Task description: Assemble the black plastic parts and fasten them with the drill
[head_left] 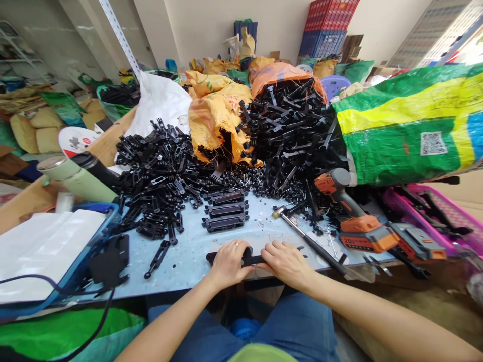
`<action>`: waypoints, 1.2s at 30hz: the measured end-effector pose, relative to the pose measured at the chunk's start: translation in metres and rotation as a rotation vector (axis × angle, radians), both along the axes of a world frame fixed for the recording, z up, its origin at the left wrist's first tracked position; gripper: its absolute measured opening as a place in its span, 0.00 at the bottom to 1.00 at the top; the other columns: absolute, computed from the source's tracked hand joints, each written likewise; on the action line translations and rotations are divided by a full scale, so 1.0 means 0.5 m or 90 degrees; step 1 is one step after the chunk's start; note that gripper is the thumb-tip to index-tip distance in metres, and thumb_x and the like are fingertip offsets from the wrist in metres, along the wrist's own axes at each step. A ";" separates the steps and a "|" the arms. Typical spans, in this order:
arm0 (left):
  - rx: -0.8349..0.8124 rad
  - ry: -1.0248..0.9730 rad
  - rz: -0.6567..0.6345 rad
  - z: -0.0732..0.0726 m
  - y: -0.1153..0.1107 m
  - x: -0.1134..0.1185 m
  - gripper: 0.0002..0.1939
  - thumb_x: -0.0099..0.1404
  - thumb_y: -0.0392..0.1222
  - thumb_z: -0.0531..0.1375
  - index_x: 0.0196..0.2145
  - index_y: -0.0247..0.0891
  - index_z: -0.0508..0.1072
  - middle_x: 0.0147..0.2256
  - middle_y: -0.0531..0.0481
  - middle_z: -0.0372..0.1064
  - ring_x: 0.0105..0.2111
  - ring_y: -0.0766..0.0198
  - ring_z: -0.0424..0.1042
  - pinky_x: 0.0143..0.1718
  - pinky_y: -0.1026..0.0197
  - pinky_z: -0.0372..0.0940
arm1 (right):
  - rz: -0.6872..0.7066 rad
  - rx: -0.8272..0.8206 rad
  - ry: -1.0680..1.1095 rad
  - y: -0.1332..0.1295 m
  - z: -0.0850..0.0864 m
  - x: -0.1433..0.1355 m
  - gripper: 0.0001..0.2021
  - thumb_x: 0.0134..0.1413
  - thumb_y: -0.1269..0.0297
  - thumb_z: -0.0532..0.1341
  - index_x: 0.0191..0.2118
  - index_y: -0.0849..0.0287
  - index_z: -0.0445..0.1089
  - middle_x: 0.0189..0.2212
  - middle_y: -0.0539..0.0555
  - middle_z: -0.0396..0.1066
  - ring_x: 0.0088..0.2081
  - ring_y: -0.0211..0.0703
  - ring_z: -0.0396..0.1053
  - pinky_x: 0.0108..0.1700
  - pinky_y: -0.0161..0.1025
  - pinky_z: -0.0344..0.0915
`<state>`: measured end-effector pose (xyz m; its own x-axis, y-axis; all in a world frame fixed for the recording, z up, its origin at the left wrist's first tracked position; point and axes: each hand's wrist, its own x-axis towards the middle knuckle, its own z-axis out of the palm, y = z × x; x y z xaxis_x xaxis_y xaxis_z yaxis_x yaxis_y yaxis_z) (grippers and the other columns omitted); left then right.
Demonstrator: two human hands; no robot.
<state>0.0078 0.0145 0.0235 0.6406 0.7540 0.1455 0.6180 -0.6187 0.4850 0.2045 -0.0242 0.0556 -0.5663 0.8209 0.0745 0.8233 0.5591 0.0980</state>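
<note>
Near the front edge of the light blue table, both my hands are closed on one long black plastic part [253, 261]. My left hand [232, 264] wraps round its left half, and a dark end pokes out beyond the fingers. On its right half lies my right hand [285, 261], fingers bent over it, hiding most of that side. Just ahead lie several black assembled parts [225, 221] in a neat stack of rows. A hammer [307, 239] rests to the right of them, its head pointing away from me. Small screws [332, 241] are scattered beside its handle.
Heaped black link pieces [162, 171] cover the left, and a larger black heap [294, 125] spills from an orange sack [283, 75]. A cordless drill [350, 216] stands at right by a pink basket [449, 201]. A blue tray [111, 221] and green tumbler [77, 178] are left.
</note>
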 end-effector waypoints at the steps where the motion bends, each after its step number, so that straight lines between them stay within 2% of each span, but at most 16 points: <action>1: 0.009 -0.012 0.003 -0.002 0.000 0.000 0.20 0.55 0.53 0.61 0.40 0.38 0.63 0.36 0.47 0.66 0.38 0.55 0.66 0.37 0.57 0.60 | 0.011 0.004 -0.004 0.003 0.005 -0.001 0.15 0.61 0.53 0.50 0.32 0.58 0.64 0.29 0.52 0.65 0.33 0.44 0.62 0.30 0.40 0.51; 6: 0.028 -0.010 0.024 -0.013 -0.006 0.001 0.21 0.56 0.58 0.58 0.37 0.38 0.65 0.33 0.47 0.67 0.35 0.56 0.67 0.34 0.57 0.61 | 0.046 0.000 0.001 0.018 0.005 0.010 0.16 0.60 0.52 0.50 0.32 0.59 0.64 0.29 0.53 0.65 0.33 0.43 0.62 0.30 0.40 0.50; 9: 0.019 0.025 0.006 -0.011 -0.002 0.011 0.26 0.52 0.60 0.60 0.40 0.38 0.65 0.36 0.46 0.67 0.39 0.54 0.67 0.38 0.55 0.62 | 0.049 -0.016 0.030 0.029 -0.025 0.032 0.19 0.60 0.50 0.49 0.31 0.60 0.65 0.28 0.53 0.65 0.32 0.41 0.62 0.30 0.39 0.49; 11: 0.041 0.024 -0.015 0.001 0.028 0.029 0.32 0.50 0.61 0.61 0.47 0.39 0.63 0.44 0.43 0.66 0.45 0.51 0.64 0.45 0.52 0.59 | 0.044 -0.016 0.053 0.037 -0.052 0.050 0.20 0.59 0.48 0.49 0.30 0.60 0.65 0.27 0.53 0.65 0.31 0.40 0.61 0.30 0.38 0.49; 13: 0.067 0.018 0.033 0.022 0.095 0.053 0.30 0.56 0.57 0.58 0.52 0.39 0.60 0.49 0.42 0.62 0.50 0.52 0.59 0.50 0.51 0.56 | 0.044 -0.012 0.073 0.041 -0.076 0.066 0.21 0.59 0.47 0.49 0.30 0.60 0.65 0.27 0.52 0.66 0.31 0.41 0.61 0.31 0.39 0.49; 15: 0.057 0.032 0.171 0.044 0.193 0.079 0.17 0.64 0.46 0.51 0.50 0.40 0.63 0.47 0.44 0.63 0.49 0.55 0.60 0.50 0.54 0.56 | 0.046 -0.014 0.092 0.037 -0.089 0.075 0.21 0.58 0.47 0.49 0.29 0.60 0.65 0.27 0.52 0.66 0.31 0.41 0.61 0.33 0.39 0.50; 17: 0.053 0.026 0.234 0.061 0.300 0.099 0.17 0.65 0.37 0.49 0.51 0.37 0.63 0.47 0.40 0.62 0.49 0.55 0.60 0.49 0.53 0.56 | 0.037 -0.023 0.107 0.027 -0.092 0.076 0.21 0.58 0.46 0.50 0.28 0.60 0.65 0.27 0.52 0.66 0.32 0.42 0.61 0.34 0.40 0.50; 19: 0.042 0.013 0.260 0.068 0.390 0.110 0.19 0.61 0.31 0.51 0.50 0.36 0.64 0.47 0.38 0.63 0.49 0.53 0.59 0.49 0.52 0.56 | 0.018 -0.038 0.124 0.020 -0.085 0.075 0.20 0.57 0.46 0.51 0.29 0.60 0.65 0.27 0.53 0.66 0.32 0.42 0.62 0.35 0.40 0.51; 21: 0.025 -0.010 0.267 0.064 0.449 0.115 0.16 0.58 0.27 0.52 0.44 0.33 0.69 0.43 0.38 0.65 0.48 0.52 0.61 0.49 0.52 0.56 | -0.012 -0.050 0.151 0.027 -0.073 0.077 0.18 0.58 0.48 0.52 0.32 0.59 0.66 0.29 0.53 0.67 0.33 0.42 0.62 0.36 0.39 0.53; 23: 0.008 -0.043 0.269 0.056 0.476 0.117 0.12 0.56 0.26 0.53 0.37 0.31 0.72 0.39 0.38 0.67 0.47 0.52 0.62 0.50 0.52 0.55 | -0.066 -0.035 0.176 0.061 -0.060 0.083 0.15 0.60 0.52 0.51 0.37 0.58 0.66 0.34 0.53 0.68 0.36 0.43 0.62 0.38 0.39 0.55; 26: -0.008 -0.113 0.277 0.051 0.467 0.114 0.09 0.57 0.29 0.55 0.35 0.30 0.73 0.39 0.39 0.68 0.46 0.55 0.64 0.51 0.54 0.55 | -0.158 0.031 0.129 0.160 -0.047 0.086 0.11 0.62 0.62 0.49 0.43 0.60 0.65 0.38 0.56 0.67 0.41 0.43 0.62 0.40 0.38 0.57; 29: -0.037 -0.195 0.283 0.057 0.409 0.087 0.09 0.59 0.35 0.57 0.38 0.32 0.73 0.37 0.42 0.69 0.42 0.58 0.67 0.48 0.57 0.58 | -0.189 0.061 0.032 0.277 -0.052 0.067 0.11 0.61 0.71 0.48 0.45 0.61 0.64 0.41 0.58 0.66 0.43 0.45 0.60 0.40 0.38 0.57; 31: -0.076 -0.245 0.290 0.058 0.345 0.045 0.11 0.59 0.40 0.57 0.38 0.33 0.73 0.34 0.45 0.71 0.36 0.61 0.69 0.43 0.58 0.62 | -0.182 0.056 0.013 0.339 -0.064 0.048 0.11 0.60 0.74 0.48 0.44 0.63 0.65 0.41 0.61 0.66 0.44 0.47 0.59 0.39 0.40 0.57; 34: -0.173 -0.310 0.310 0.050 0.224 -0.047 0.14 0.59 0.45 0.58 0.37 0.32 0.73 0.28 0.46 0.71 0.28 0.64 0.69 0.32 0.61 0.65 | -0.166 0.033 0.011 0.388 -0.082 0.032 0.10 0.59 0.75 0.49 0.40 0.65 0.66 0.39 0.63 0.66 0.43 0.49 0.59 0.38 0.40 0.57; 35: -0.250 -0.353 0.315 0.044 0.184 -0.078 0.15 0.58 0.46 0.58 0.37 0.32 0.73 0.28 0.46 0.71 0.26 0.65 0.69 0.30 0.62 0.65 | -0.160 0.024 0.009 0.395 -0.085 0.032 0.10 0.59 0.75 0.49 0.39 0.66 0.67 0.38 0.63 0.66 0.43 0.48 0.59 0.38 0.39 0.57; 36: -0.389 -0.439 0.330 0.039 0.146 -0.107 0.15 0.56 0.46 0.61 0.37 0.32 0.73 0.27 0.47 0.71 0.26 0.66 0.69 0.29 0.63 0.64 | -0.155 0.016 0.007 0.397 -0.087 0.035 0.09 0.58 0.75 0.50 0.37 0.66 0.67 0.37 0.63 0.66 0.42 0.48 0.60 0.37 0.39 0.57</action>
<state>-0.0456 0.0874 0.0429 0.1423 0.9798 -0.1408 0.2086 0.1093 0.9719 0.2220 0.1745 0.0123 -0.3508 0.9308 0.1023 0.9347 0.3413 0.0995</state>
